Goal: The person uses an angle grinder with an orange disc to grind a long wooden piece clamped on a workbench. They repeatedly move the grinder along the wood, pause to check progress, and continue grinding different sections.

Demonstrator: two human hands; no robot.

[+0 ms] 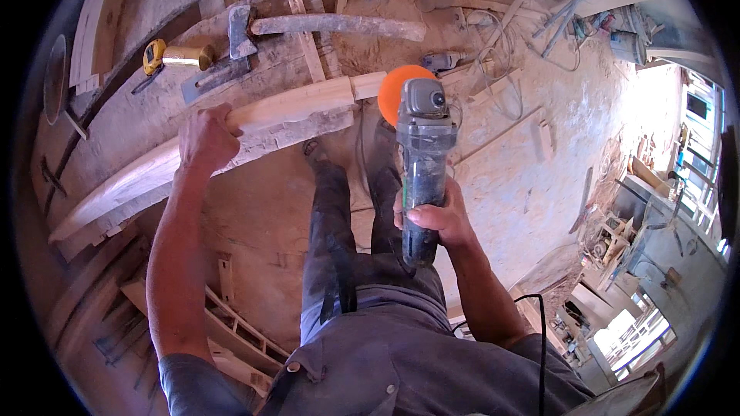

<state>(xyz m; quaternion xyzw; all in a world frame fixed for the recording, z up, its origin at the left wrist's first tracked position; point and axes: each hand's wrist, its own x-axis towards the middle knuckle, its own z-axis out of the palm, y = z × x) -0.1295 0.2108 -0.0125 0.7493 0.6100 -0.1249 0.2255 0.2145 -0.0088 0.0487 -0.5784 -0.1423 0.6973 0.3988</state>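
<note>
My left hand (pixel 206 140) is closed round the edge of a long, curved piece of pale wood (pixel 297 104), which lies along the near edge of the workbench (pixel 127 119). In my right hand (pixel 445 219) is an angle grinder (pixel 426 135), its dark body gripped from the right side. An orange disc (pixel 393 94) is fitted to its head, close to the stepped right end of the wood. Whether disc and wood touch, I cannot tell. A black cord (pixel 542 339) runs beside my right arm.
On the bench lie an axe (pixel 339 25), a yellow tape measure (pixel 154 56) and a gold cylinder (pixel 189 57). Another power tool (pixel 443 60) and loose cable (pixel 505 100) are on the dusty floor beyond. Curved timbers (pixel 92 285) are stacked at lower left.
</note>
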